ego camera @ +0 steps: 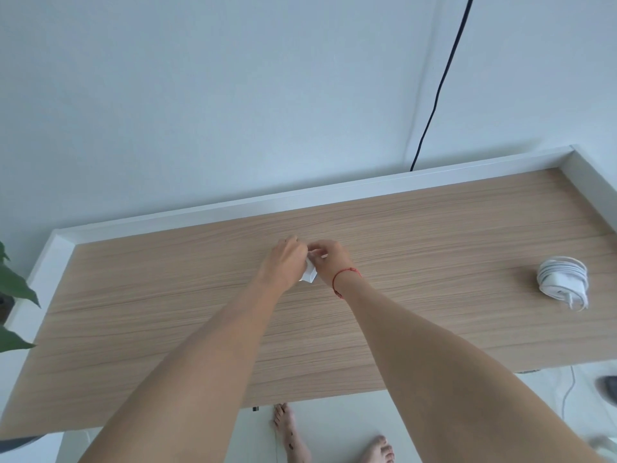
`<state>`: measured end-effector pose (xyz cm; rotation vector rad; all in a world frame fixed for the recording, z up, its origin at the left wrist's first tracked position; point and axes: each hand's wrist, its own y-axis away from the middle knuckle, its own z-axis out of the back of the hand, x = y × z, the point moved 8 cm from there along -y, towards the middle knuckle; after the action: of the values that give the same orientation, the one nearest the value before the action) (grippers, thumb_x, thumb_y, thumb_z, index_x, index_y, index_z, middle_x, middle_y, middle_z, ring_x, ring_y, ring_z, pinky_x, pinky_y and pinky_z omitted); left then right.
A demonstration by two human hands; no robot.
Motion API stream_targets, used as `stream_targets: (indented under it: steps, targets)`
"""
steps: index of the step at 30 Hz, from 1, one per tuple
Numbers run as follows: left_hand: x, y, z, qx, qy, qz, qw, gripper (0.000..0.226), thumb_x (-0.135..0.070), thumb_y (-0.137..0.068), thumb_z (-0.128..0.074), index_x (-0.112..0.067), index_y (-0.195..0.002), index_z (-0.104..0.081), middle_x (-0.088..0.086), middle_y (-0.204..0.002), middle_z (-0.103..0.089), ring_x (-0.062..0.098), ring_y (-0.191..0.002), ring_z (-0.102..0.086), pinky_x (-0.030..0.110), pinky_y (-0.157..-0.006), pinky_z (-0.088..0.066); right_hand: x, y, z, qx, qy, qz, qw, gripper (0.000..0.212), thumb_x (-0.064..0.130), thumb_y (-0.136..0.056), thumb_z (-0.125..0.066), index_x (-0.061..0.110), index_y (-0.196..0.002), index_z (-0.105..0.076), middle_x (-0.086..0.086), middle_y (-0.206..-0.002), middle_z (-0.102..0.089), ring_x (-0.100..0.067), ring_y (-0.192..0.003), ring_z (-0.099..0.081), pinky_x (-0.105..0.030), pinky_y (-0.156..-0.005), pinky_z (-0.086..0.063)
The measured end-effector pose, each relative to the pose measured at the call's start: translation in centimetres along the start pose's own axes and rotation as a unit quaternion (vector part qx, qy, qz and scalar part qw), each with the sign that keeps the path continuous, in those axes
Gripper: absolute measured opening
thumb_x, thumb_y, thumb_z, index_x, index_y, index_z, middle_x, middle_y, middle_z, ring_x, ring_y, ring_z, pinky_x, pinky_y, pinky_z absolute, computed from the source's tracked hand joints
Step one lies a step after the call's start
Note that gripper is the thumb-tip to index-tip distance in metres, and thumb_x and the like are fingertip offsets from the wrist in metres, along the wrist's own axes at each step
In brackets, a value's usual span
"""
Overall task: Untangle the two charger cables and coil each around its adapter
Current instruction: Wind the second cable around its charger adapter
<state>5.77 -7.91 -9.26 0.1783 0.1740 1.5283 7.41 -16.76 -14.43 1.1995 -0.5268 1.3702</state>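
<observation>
Both hands meet above the middle of the desk [167, 312] around a small white adapter [309, 275]. The left hand [286, 260] grips its side with curled fingers, and the right hand [329, 259] (red bracelet [344, 279] at the wrist) pinches its upper end with bent fingertips. The hands hide its cable. The second charger [562, 280] lies well apart at the desk's right end, its white cable already wound around it.
</observation>
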Motion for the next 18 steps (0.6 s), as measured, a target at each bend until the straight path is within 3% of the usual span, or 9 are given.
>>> stream_targets:
  steps: [6,10,13,15,18]
  targets:
    - [0.6,0.6,-0.6,0.006,0.054,0.018,0.998,0.026,-0.003,-0.096,-0.041,0.001,-0.117,-0.056,0.017,-0.115,-0.05,0.034,-0.102,-0.056,0.032,-0.076,-0.039,0.1,-0.1,-0.4,0.01,-0.007,0.004,1.0,0.022,0.009,-0.092,-0.054,0.012,-0.108,-0.069,-0.008,-0.108,-0.067,-0.015,-0.087,-0.058,-0.019,-0.064,-0.043]
    - [2.0,1.0,-0.5,-0.028,0.138,0.055,0.988,0.02,-0.008,-0.09,-0.052,0.0,-0.104,-0.062,0.015,-0.103,-0.064,0.034,-0.096,-0.061,0.038,-0.077,-0.047,0.0,-0.1,-0.3,0.008,0.001,0.009,1.0,0.022,0.007,-0.092,-0.055,0.01,-0.109,-0.068,-0.009,-0.108,-0.066,-0.014,-0.087,-0.056,-0.021,-0.071,-0.042]
    - [2.2,1.3,-0.1,-0.035,0.138,0.069,0.987,0.015,-0.008,-0.087,-0.055,0.004,-0.094,-0.063,0.018,-0.094,-0.067,0.036,-0.089,-0.062,0.039,-0.071,-0.048,0.0,0.0,-0.3,0.005,0.001,0.01,1.0,0.023,0.006,-0.091,-0.055,0.009,-0.109,-0.068,-0.009,-0.109,-0.067,-0.014,-0.088,-0.056,-0.023,-0.074,-0.042]
    - [1.5,1.2,-0.1,-0.018,0.109,0.072,0.991,0.015,-0.003,-0.09,-0.049,0.006,-0.096,-0.059,0.019,-0.102,-0.061,0.036,-0.094,-0.059,0.035,-0.068,-0.04,0.0,0.1,-0.3,0.004,0.001,0.006,1.0,0.022,0.007,-0.091,-0.055,0.01,-0.109,-0.068,-0.008,-0.108,-0.066,-0.014,-0.089,-0.056,-0.023,-0.073,-0.042]
    - [0.3,0.9,-0.2,-0.007,0.056,0.057,0.997,0.024,0.004,-0.094,-0.042,0.004,-0.112,-0.057,0.018,-0.118,-0.053,0.033,-0.108,-0.055,0.034,-0.08,-0.044,0.1,0.1,-0.4,0.0,0.004,0.004,1.0,0.021,0.009,-0.09,-0.056,0.011,-0.107,-0.069,-0.008,-0.107,-0.067,-0.018,-0.092,-0.06,-0.026,-0.073,-0.045]
